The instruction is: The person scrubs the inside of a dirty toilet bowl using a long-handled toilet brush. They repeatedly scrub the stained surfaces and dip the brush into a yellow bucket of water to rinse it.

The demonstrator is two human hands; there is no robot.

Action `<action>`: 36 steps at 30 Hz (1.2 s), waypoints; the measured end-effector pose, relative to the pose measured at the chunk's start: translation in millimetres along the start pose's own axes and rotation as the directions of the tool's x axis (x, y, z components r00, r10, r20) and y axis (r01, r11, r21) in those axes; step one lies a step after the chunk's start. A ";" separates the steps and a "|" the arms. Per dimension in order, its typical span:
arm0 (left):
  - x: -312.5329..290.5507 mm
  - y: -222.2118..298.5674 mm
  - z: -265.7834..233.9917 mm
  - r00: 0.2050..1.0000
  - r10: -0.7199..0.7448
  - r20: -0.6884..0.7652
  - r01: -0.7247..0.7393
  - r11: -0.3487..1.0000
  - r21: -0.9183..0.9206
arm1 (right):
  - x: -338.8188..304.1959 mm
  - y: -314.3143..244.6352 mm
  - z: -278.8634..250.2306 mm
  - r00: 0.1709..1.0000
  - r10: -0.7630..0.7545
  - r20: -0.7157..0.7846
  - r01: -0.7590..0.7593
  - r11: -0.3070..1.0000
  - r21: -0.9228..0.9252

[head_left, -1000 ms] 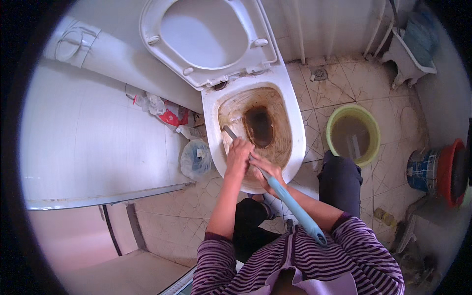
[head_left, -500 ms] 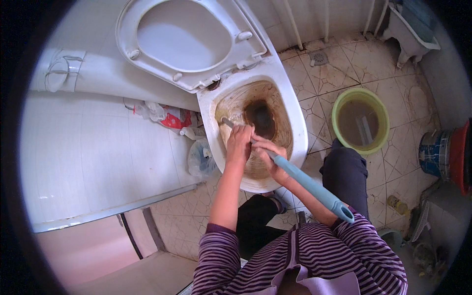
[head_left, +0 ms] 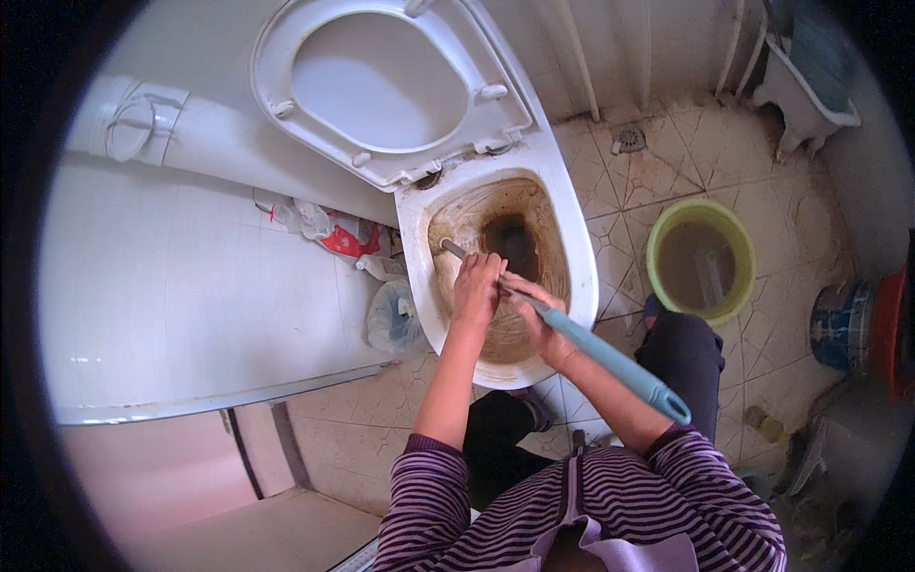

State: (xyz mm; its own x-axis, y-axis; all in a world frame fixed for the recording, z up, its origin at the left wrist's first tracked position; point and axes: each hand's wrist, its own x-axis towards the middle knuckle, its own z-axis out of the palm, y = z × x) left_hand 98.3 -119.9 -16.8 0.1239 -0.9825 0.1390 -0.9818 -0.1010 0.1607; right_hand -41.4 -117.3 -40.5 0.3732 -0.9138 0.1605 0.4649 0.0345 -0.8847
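Both my hands are closed round a long toilet brush (head_left: 610,357) with a light blue handle and a grey shaft. My left hand (head_left: 477,288) grips the shaft low down, over the toilet bowl (head_left: 498,345). Just behind it my right hand (head_left: 536,322) holds the shaft where it meets the blue handle. The brush slants from lower right to upper left, its far end against the bowl's left inner wall. Its head is hard to make out against the stained surface. Brown streaks cover the bowl, and dark water lies at its bottom. The toilet seat (head_left: 286,71) is raised.
A yellow-green bucket (head_left: 654,255) of murky water, with a pale object in it, stands right of the toilet by my knee. Plastic bags (head_left: 393,316) lie left of the bowl. A floor drain (head_left: 629,140) and a blue pail (head_left: 841,326) are on the right.
The view has shifted a little, so the toilet and bucket sit lower in the picture. The brush handle's end is slightly farther forward against them. Both hands keep their grip.
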 end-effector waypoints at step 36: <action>36.6 15.9 61.2 0.804 -0.329 -0.496 0.258 0.944 -0.207 | 89.9 -87.3 -6.8 0.788 0.423 0.447 0.612 -0.462 -0.642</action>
State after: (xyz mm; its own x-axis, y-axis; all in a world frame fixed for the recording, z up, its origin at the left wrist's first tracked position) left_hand 78.5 -167.0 -68.9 0.4939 -0.6789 0.5433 -0.8646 -0.3168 0.3900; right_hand -53.9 -205.1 48.1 0.8496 -0.5248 -0.0520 -0.5020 -0.8350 0.2253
